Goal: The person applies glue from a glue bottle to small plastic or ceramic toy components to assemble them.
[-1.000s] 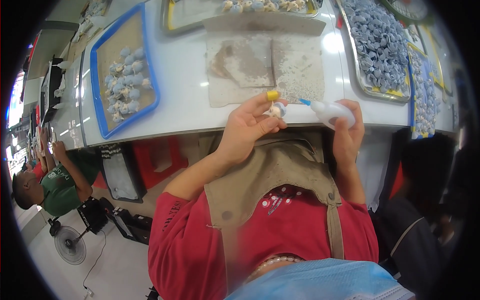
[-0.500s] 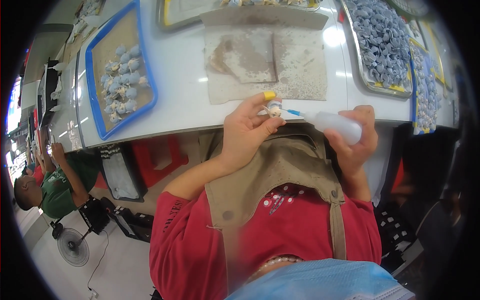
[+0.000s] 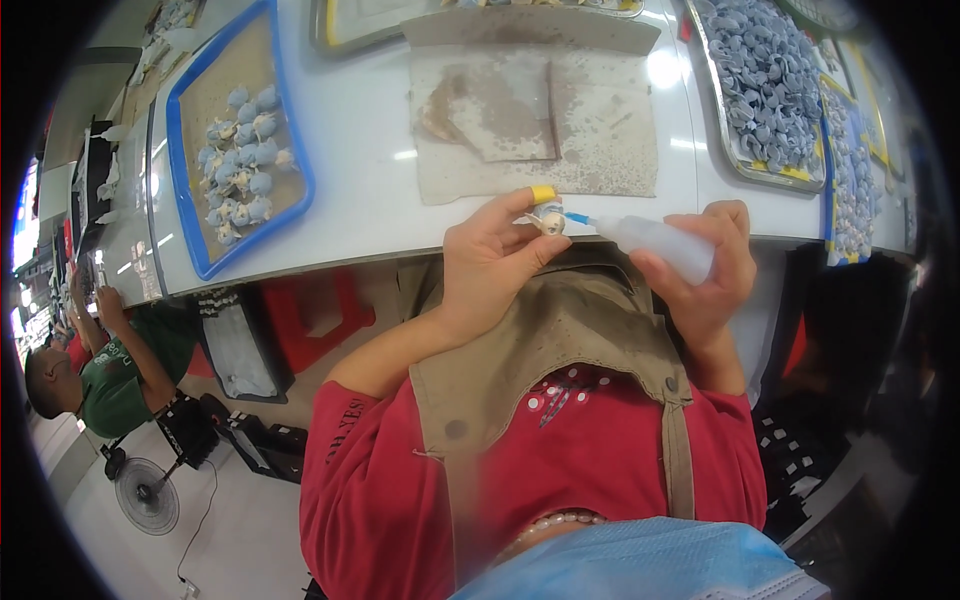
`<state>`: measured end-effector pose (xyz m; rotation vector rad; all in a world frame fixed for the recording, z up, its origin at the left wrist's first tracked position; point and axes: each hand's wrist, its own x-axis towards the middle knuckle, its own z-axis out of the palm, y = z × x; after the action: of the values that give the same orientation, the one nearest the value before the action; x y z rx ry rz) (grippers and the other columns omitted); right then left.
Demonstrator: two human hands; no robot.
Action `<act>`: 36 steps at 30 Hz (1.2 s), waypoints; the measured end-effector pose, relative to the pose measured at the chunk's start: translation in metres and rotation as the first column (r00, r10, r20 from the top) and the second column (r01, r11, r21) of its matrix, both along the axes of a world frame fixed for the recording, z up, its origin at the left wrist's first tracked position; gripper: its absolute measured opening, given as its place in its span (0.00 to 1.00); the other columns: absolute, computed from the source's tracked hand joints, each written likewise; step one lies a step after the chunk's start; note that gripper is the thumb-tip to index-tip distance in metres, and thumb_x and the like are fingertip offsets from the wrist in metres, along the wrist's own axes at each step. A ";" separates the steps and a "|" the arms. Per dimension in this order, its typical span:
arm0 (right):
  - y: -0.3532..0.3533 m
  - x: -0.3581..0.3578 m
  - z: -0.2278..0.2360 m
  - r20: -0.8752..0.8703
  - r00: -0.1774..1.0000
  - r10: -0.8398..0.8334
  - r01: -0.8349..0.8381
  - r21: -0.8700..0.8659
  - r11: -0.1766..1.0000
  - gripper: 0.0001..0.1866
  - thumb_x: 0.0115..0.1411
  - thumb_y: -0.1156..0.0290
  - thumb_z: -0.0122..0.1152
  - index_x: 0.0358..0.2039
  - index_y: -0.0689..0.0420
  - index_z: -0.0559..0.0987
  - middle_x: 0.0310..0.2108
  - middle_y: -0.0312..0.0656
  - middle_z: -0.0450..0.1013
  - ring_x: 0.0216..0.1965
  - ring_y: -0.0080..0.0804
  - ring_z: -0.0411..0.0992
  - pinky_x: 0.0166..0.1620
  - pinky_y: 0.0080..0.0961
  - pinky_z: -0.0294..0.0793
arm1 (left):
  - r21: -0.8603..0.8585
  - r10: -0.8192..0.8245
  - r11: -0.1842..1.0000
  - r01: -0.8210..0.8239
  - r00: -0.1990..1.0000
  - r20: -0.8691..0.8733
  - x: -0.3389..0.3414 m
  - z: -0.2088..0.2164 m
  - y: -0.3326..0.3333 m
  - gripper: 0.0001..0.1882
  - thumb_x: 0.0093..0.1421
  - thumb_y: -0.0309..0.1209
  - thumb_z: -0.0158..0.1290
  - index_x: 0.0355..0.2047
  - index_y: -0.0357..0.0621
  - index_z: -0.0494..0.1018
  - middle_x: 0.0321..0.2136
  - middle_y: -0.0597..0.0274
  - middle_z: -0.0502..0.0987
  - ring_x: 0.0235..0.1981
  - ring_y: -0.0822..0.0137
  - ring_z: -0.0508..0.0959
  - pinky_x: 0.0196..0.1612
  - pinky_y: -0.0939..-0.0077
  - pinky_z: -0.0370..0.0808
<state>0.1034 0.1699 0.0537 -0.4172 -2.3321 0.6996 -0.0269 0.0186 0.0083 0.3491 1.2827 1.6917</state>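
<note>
Just above the table's near edge, my left hand (image 3: 490, 262) is closed on a small cream figurine head (image 3: 551, 224), pinched between thumb and fingers. A yellow finger cot (image 3: 542, 193) covers one fingertip. My right hand (image 3: 712, 265) wraps round a translucent white squeeze bottle (image 3: 660, 243), tilted on its side. Its thin blue tip (image 3: 577, 217) points left and meets the figurine part, or nearly so; I cannot tell whether it touches. Beyond my hands lies a stained cardboard sheet (image 3: 605, 150).
At the left, a blue-rimmed tray (image 3: 305, 190) bears several blue-and-cream figurines (image 3: 240, 165). To the right, a metal tray (image 3: 735, 170) is heaped with grey-blue pieces (image 3: 765, 85), beside another tray of figurine parts (image 3: 850, 190). A person in green (image 3: 125, 375) sits at far left, near a fan (image 3: 147, 495).
My right hand has brought the squeeze bottle slightly left, so its blue tip is closer to the figurine head. My left hand has barely moved.
</note>
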 end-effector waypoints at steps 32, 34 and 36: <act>0.071 -0.026 -0.055 0.115 0.950 -0.290 0.292 0.000 0.956 0.10 0.46 0.67 0.63 0.27 0.58 0.77 0.29 0.42 0.72 0.35 0.37 0.66 0.39 0.29 0.65 | 0.259 -0.187 0.962 0.083 0.893 0.409 -0.030 0.002 -0.001 0.20 0.52 0.23 0.53 0.46 0.42 0.63 0.43 0.51 0.70 0.34 0.68 0.75 0.33 0.83 0.73; 0.101 -0.003 -0.050 0.106 0.913 -0.393 0.361 0.236 0.902 0.09 0.46 0.68 0.62 0.28 0.57 0.77 0.29 0.39 0.72 0.36 0.37 0.66 0.38 0.30 0.64 | 0.224 -0.176 0.970 0.091 0.901 0.397 -0.030 0.001 0.002 0.20 0.52 0.23 0.53 0.46 0.42 0.63 0.43 0.51 0.70 0.34 0.68 0.75 0.33 0.83 0.73; 0.126 0.012 -0.041 0.111 0.894 -0.434 0.389 0.288 0.875 0.09 0.46 0.68 0.62 0.29 0.55 0.77 0.30 0.38 0.72 0.36 0.37 0.66 0.38 0.30 0.63 | 0.148 -0.166 0.982 0.117 0.908 0.385 -0.027 0.000 0.006 0.19 0.53 0.22 0.52 0.46 0.43 0.63 0.43 0.53 0.71 0.34 0.70 0.75 0.34 0.84 0.72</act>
<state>0.1151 0.2961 0.0127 -0.8525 -2.3376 0.1519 -0.0543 0.0250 0.0087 0.1535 0.8378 1.6172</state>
